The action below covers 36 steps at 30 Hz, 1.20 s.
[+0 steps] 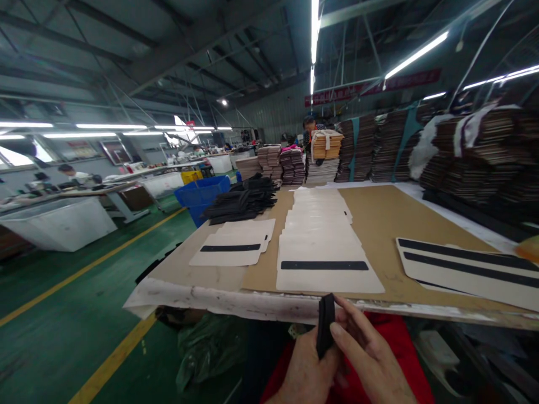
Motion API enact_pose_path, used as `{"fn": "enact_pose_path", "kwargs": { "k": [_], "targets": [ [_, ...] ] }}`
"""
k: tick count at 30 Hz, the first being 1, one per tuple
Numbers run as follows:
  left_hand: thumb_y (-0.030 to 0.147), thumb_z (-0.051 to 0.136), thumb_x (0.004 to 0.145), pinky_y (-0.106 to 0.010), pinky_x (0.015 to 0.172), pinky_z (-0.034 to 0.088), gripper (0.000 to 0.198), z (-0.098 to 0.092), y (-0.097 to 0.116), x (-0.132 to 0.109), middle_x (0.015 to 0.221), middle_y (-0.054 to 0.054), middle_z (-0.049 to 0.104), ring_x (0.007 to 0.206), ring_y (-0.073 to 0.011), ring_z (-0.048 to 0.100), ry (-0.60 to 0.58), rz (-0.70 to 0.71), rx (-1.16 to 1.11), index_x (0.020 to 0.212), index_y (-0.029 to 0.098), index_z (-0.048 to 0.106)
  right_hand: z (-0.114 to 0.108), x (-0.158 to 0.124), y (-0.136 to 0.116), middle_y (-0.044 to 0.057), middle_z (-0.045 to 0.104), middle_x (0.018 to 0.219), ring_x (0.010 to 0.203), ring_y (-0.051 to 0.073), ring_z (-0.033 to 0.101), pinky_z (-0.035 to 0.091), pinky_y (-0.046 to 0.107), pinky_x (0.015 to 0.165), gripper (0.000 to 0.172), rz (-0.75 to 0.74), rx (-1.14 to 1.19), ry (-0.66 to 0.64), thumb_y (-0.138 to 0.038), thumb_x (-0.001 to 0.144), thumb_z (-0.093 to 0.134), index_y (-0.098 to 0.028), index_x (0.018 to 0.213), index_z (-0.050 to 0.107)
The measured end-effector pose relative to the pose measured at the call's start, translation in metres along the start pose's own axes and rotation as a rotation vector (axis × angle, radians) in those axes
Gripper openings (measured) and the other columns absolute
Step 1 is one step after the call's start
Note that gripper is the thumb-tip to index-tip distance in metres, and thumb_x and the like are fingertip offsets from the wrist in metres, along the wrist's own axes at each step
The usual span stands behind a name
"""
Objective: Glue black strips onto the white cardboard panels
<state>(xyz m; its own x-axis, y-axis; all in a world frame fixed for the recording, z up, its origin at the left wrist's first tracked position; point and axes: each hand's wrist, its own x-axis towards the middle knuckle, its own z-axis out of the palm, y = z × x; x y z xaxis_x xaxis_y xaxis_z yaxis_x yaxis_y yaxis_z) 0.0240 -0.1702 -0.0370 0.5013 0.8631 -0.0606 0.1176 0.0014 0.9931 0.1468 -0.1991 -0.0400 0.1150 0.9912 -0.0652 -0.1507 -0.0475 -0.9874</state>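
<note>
Just past the table's front edge, my left hand (309, 367) is closed around a small stack of black strips (325, 325), held upright on end. My right hand (373, 359) has its thumb and forefinger against the right side of the same stack. On the table, a black strip (324, 265) lies across the near end of a row of overlapping white panels (318, 235). To the left, another black strip (231, 247) crosses smaller white panels (227, 259). Long white panels (484, 270) with two dark strips lie at the right.
A pile of black pieces (244, 199) sits at the table's back left, beside a blue bin (202, 193). Tall stacks of brown pieces (484, 163) line the far right. A person (309, 124) is behind the stacks; another person (69, 173) is at the far left.
</note>
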Motion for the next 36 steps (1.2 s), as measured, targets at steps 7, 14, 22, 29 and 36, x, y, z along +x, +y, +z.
{"fn": "enact_pose_path", "kwargs": {
  "k": [7, 14, 22, 29, 36],
  "targets": [
    [0.076, 0.046, 0.082, -0.023, 0.047, 0.041, 0.074, 0.004, -0.007, 0.006, 0.07, -0.008, 0.066, 0.05, -0.0148, 0.056, 0.013, -0.098, -0.076, 0.106, 0.009, 0.064, -0.004, 0.004, -0.002, 0.008, 0.064, 0.13, 0.085, 0.021, 0.071, 0.059, 0.026, 0.063, 0.06, -0.006, -0.037, 0.053, -0.05, 0.082, 0.066, -0.026, 0.136, 0.055],
    [0.07, 0.051, 0.084, -0.022, 0.045, 0.039, 0.062, 0.009, -0.016, 0.011, 0.059, -0.004, 0.062, 0.047, -0.0144, 0.057, -0.028, -0.189, -0.06, 0.09, 0.01, 0.064, -0.01, 0.009, 0.001, 0.005, 0.072, 0.101, 0.036, 0.011, 0.053, 0.048, 0.028, 0.034, 0.083, 0.131, 0.155, 0.012, -0.055, 0.082, 0.065, -0.028, 0.151, 0.029],
    [0.076, 0.046, 0.082, -0.021, 0.045, 0.037, 0.071, 0.011, -0.013, 0.017, 0.053, -0.001, 0.058, 0.044, -0.013, 0.053, -0.041, -0.206, -0.147, 0.1, 0.009, 0.064, -0.014, 0.012, 0.005, 0.008, 0.07, 0.118, 0.08, 0.024, 0.071, 0.061, 0.033, 0.056, 0.057, -0.121, -0.217, 0.243, -0.049, 0.08, 0.066, -0.027, 0.132, 0.061],
    [0.072, 0.059, 0.077, -0.021, 0.045, 0.037, 0.062, 0.007, -0.02, 0.027, 0.057, -0.004, 0.061, 0.048, -0.0136, 0.057, -0.083, -0.226, -0.254, 0.085, 0.011, 0.061, -0.015, 0.023, 0.002, 0.006, 0.073, 0.104, 0.1, 0.025, 0.069, 0.062, 0.03, 0.075, 0.03, -0.251, -0.316, 0.492, -0.05, 0.081, 0.064, -0.026, 0.096, 0.076],
    [0.078, 0.047, 0.079, -0.022, 0.043, 0.034, 0.072, 0.007, -0.014, 0.039, 0.052, -0.001, 0.058, 0.042, -0.0126, 0.051, -0.075, -0.248, -0.2, 0.096, 0.01, 0.063, -0.024, 0.034, 0.011, 0.006, 0.074, 0.11, 0.1, 0.027, 0.07, 0.062, 0.034, 0.08, 0.038, -0.212, -0.381, 0.422, -0.048, 0.079, 0.069, -0.026, 0.11, 0.074]
  ]
}}
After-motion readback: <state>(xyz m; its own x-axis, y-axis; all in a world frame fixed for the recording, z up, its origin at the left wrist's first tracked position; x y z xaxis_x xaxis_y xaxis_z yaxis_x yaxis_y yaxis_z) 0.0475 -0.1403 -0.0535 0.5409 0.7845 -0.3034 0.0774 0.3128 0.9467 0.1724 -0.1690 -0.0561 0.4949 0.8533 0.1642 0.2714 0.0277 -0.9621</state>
